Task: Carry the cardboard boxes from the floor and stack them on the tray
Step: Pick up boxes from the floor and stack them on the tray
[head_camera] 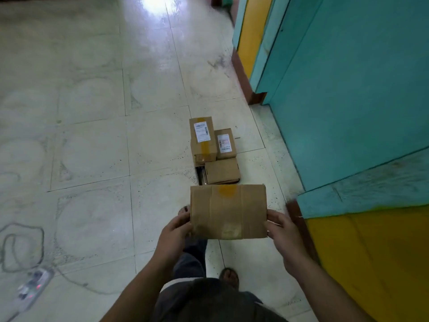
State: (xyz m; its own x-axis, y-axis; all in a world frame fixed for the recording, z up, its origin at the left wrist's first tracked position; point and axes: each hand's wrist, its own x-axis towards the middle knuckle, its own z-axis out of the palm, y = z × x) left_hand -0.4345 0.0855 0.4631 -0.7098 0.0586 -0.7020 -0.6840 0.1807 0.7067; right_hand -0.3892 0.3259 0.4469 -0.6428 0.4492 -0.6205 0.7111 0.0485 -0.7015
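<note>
I hold a flat brown cardboard box [228, 211] with tape and a yellow mark in front of me, above the floor. My left hand [173, 231] grips its left edge and my right hand [282, 231] grips its right edge. Ahead on the floor stands a cluster of three cardboard boxes: a tall one with a white label [202, 138], a smaller labelled one [225, 143] to its right, and a plain flat one [221, 170] in front. A metal tray [201, 175] shows only as a shiny strip under them at the left front.
A teal and yellow wall [348, 101] with a dark skirting runs along the right, with a corner jutting out near the boxes. A power strip [32, 287] and a looped cable [21, 247] lie on the tiled floor at the lower left. My feet are below the held box.
</note>
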